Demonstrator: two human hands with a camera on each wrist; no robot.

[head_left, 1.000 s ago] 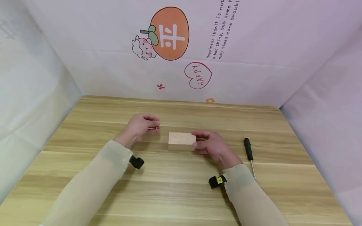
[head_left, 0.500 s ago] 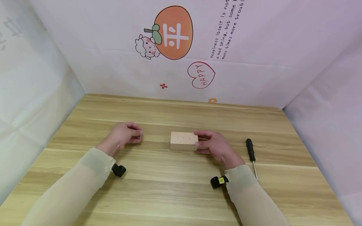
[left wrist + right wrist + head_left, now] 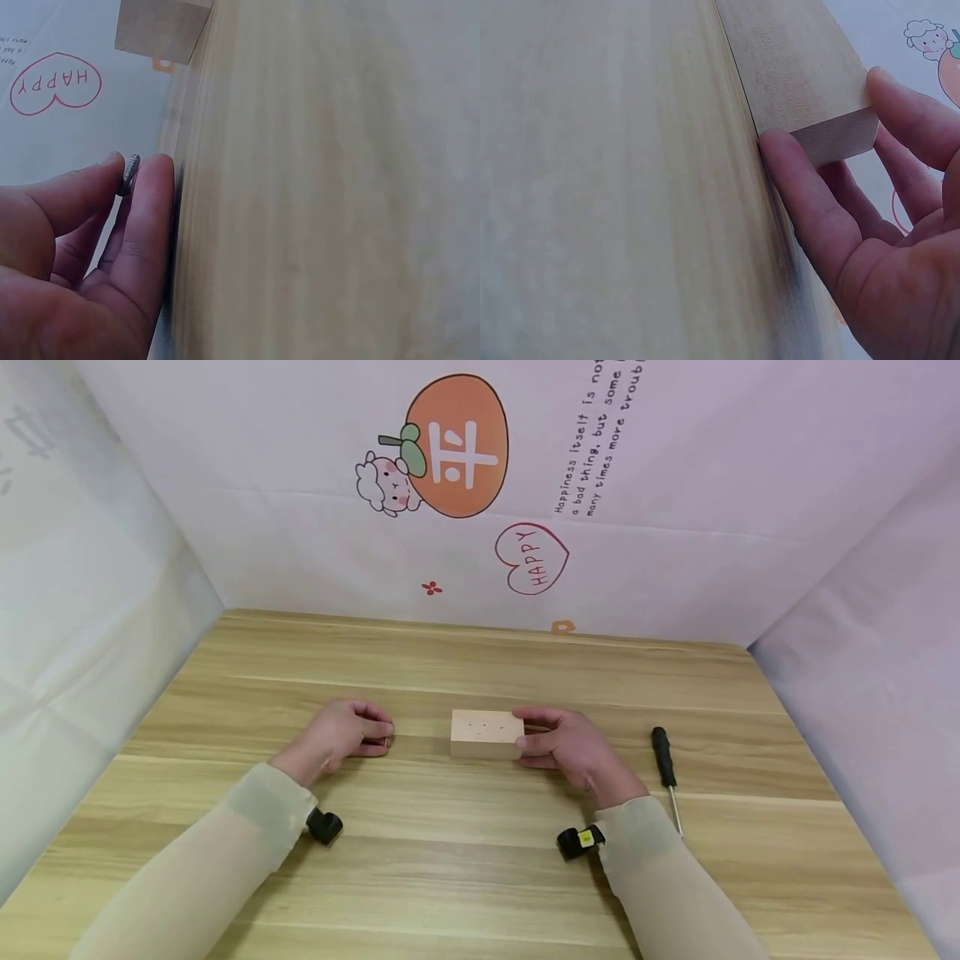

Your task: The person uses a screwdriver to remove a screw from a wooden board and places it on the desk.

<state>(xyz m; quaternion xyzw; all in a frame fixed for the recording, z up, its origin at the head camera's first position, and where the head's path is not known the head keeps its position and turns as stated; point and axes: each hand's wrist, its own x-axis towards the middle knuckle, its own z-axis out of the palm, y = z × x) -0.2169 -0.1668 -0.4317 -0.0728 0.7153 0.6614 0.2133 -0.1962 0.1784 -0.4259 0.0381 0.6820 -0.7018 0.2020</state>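
Between thumb and fingertip, my left hand [image 3: 341, 732] pinches a small metal screw [image 3: 130, 172], low over the table and left of the block. In the left wrist view the threaded shank stands up from the fingertips, slightly tilted. A pale wooden block [image 3: 486, 748] lies flat on the table, with several small dark holes or marks on its upper face. My right hand [image 3: 573, 750] grips the block's right end, with thumb and fingers on its near and far sides. The right wrist view shows that end of the block [image 3: 802, 67] close up.
A screwdriver [image 3: 662, 758] with a black handle lies on the wood-grain table [image 3: 465, 877], to the right of my right hand, its shaft toward me. A printed white cloth [image 3: 300, 552] hangs behind the table, with more cloth at both sides.
My left hand has moved left, away from the block, and toward me with the screw, then a little back to the right. The right hand and block stay in place.
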